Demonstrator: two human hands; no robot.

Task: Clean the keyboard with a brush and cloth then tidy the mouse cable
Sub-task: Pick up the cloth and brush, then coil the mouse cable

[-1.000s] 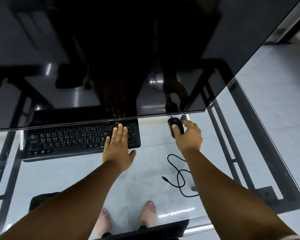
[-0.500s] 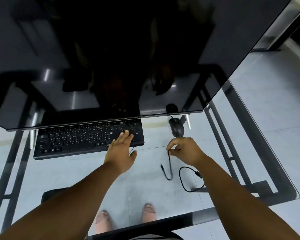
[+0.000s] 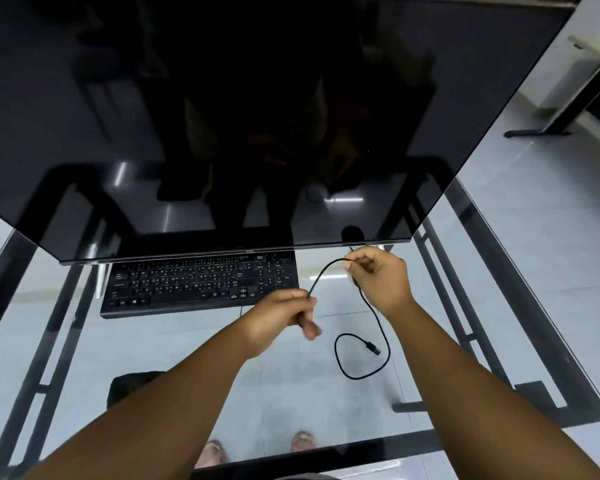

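A thin black mouse cable (image 3: pixel 378 318) runs between both hands above the glass desk. My left hand (image 3: pixel 283 315) pinches one part of it, and my right hand (image 3: pixel 380 278) pinches another part higher up, so a short arc spans the two. Below my right hand the cable drops into a loop (image 3: pixel 352 374) lying on the glass, ending in a USB plug (image 3: pixel 373 348). The mouse is hidden behind my right hand. A black keyboard (image 3: pixel 198 284) lies to the left of my hands, under the monitor's lower edge. No brush or cloth is in view.
A large dark monitor (image 3: pixel 222 116) overhangs the back of the glass desk (image 3: pixel 153 341) and covers the keyboard's far edge. The desk's black metal frame (image 3: pixel 492 296) shows through the glass, as do my feet on the floor below. Another desk's leg (image 3: pixel 548 128) stands far right.
My left hand left the keyboard and took hold of the cable. My right hand let go of the mouse, picked up the cable and raised it; the loop on the glass shifted.
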